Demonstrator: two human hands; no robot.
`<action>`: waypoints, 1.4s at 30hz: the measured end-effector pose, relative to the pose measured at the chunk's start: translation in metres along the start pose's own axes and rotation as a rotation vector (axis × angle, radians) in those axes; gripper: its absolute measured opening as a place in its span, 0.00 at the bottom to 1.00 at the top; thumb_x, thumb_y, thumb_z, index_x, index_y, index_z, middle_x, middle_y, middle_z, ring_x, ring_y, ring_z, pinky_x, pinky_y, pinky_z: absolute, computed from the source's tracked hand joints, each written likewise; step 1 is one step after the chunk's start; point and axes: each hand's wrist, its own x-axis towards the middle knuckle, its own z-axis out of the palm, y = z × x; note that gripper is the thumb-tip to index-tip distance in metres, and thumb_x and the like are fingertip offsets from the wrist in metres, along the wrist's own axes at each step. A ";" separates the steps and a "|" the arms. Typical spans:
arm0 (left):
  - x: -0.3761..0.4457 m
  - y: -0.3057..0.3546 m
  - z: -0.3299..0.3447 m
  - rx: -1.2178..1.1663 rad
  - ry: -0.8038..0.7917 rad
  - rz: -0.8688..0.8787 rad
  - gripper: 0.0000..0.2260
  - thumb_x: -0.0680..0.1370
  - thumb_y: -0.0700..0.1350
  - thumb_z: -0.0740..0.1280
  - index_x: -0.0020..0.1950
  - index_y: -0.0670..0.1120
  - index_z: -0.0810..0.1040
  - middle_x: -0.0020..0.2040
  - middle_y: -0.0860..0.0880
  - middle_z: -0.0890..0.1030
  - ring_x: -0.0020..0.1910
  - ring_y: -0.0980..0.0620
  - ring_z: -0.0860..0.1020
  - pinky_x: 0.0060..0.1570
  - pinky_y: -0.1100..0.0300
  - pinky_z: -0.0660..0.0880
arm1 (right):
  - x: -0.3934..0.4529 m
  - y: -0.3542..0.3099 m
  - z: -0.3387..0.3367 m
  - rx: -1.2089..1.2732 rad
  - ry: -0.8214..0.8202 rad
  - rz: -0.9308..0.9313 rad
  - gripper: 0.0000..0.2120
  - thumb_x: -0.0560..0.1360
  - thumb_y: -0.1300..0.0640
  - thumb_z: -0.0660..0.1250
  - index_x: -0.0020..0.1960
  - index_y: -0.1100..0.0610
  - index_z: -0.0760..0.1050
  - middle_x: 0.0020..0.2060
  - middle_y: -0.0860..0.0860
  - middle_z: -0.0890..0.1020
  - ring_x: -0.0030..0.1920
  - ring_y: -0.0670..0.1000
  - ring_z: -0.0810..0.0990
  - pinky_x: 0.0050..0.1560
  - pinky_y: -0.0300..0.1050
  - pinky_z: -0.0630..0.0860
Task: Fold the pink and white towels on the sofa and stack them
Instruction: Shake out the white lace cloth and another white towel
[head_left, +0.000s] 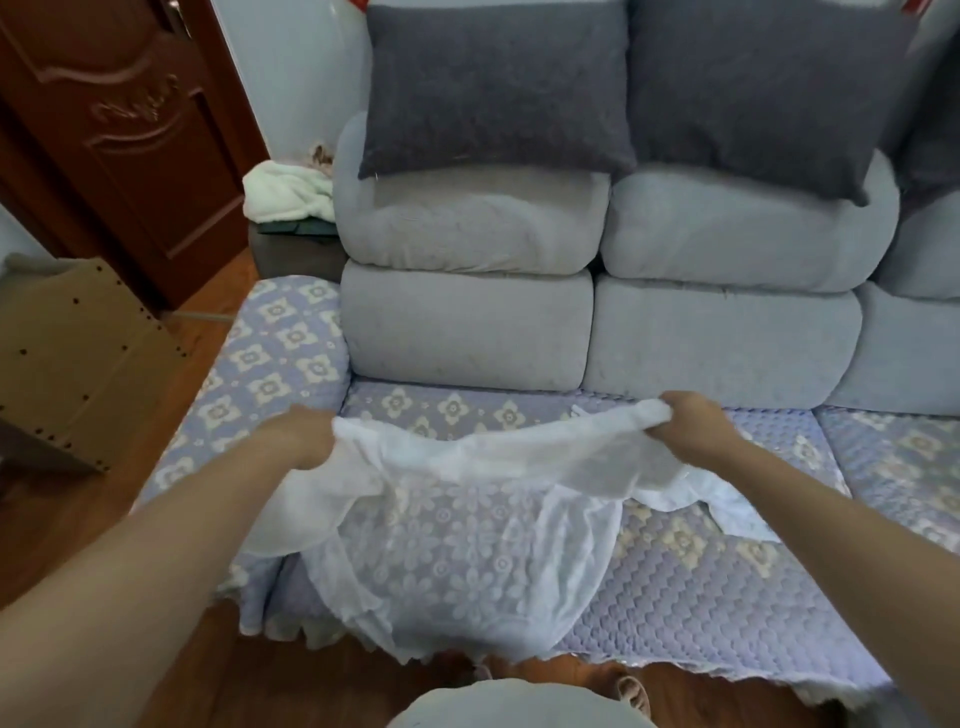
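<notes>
A thin white gauzy towel (467, 519) hung between the left hand (301, 441) and right hand (691, 421), draping over the front of the quilted floral sofa seat (779, 571). Two dark grey square cushions (493, 88) leaned behind. A brown cardboard box (72, 358) stood left.

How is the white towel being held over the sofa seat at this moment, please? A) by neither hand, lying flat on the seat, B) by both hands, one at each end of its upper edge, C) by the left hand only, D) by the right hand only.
B: the left hand and the right hand each grip an end of the white towel, which sags between them.
</notes>
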 end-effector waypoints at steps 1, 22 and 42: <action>-0.010 0.021 0.003 -0.056 0.042 0.052 0.23 0.85 0.46 0.53 0.80 0.51 0.58 0.79 0.42 0.60 0.74 0.40 0.66 0.69 0.47 0.68 | -0.011 -0.013 0.007 0.024 -0.078 -0.039 0.05 0.75 0.58 0.71 0.50 0.58 0.79 0.49 0.60 0.84 0.52 0.60 0.82 0.46 0.47 0.72; -0.053 0.030 -0.008 -0.494 0.628 -0.087 0.14 0.83 0.44 0.55 0.66 0.45 0.73 0.56 0.38 0.80 0.52 0.35 0.78 0.49 0.45 0.74 | -0.017 -0.002 0.007 -0.223 -0.401 -0.207 0.07 0.73 0.51 0.73 0.46 0.51 0.77 0.43 0.47 0.81 0.45 0.53 0.82 0.41 0.41 0.73; -0.069 0.101 -0.007 -0.313 -0.109 0.374 0.42 0.70 0.70 0.69 0.79 0.57 0.60 0.78 0.56 0.64 0.75 0.51 0.66 0.71 0.55 0.67 | -0.055 -0.042 0.025 0.128 -0.028 -0.311 0.11 0.73 0.63 0.68 0.35 0.55 0.68 0.32 0.50 0.74 0.33 0.48 0.69 0.33 0.46 0.63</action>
